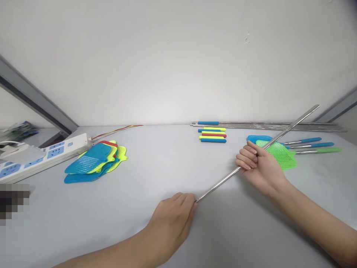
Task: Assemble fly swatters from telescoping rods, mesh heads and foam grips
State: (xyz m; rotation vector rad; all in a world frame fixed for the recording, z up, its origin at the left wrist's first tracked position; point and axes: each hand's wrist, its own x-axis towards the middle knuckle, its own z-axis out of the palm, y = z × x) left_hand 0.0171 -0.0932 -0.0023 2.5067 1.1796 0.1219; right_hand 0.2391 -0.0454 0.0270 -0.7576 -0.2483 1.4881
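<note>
A silver telescopic rod (220, 183) slants up to the right across the view, held above the table by both hands. My left hand (175, 216) is closed round its thin lower end, which the fingers hide. Higher up, my right hand (259, 163) wraps its fingers round the thicker section, palm turned up. The rod's wide end rises past that hand toward the wall. Behind my right hand lie a green fly swatter (287, 160) and blue fly swatters (258, 138), with metal shafts and coloured handles.
Blue, yellow and red swatter heads (92, 158) are stacked at left beside a white power strip (63, 150). Several coloured handle sleeves (213, 140) lie at the back. More metal rods (279, 127) rest along the wall (167, 67). Grey frame bars (36, 95) stand at both sides.
</note>
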